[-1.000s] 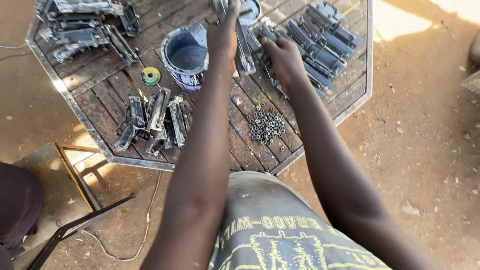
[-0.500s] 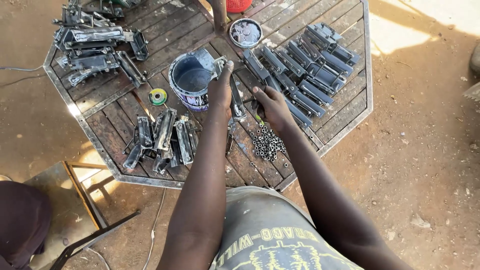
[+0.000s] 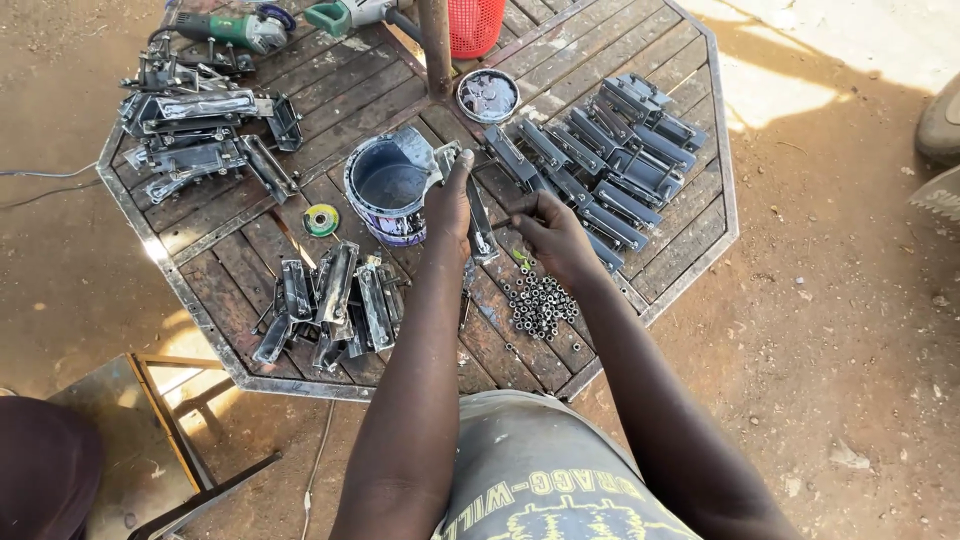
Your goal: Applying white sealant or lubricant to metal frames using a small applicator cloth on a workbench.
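Note:
My left hand (image 3: 449,203) grips a long grey metal bracket (image 3: 478,215) held upright over the octagonal wooden table (image 3: 640,300), just right of a grey paint can (image 3: 387,187). My right hand (image 3: 549,232) is beside the bracket, its fingers pinched on something small and thin that I cannot make out. A pile of small dark nuts (image 3: 539,303) lies on the planks just below my right hand.
A row of several metal brackets (image 3: 610,150) lies at the right, another group (image 3: 335,305) at the front left, more (image 3: 195,130) at the far left. A can lid (image 3: 487,95), a tape roll (image 3: 321,219), an angle grinder (image 3: 235,28), a red basket (image 3: 475,22) and a centre post (image 3: 435,45) stand on the table.
The view has dropped, so the table sits lower and fuller in frame. Both hands have come back from the far side toward the near middle, the left still carrying the bracket.

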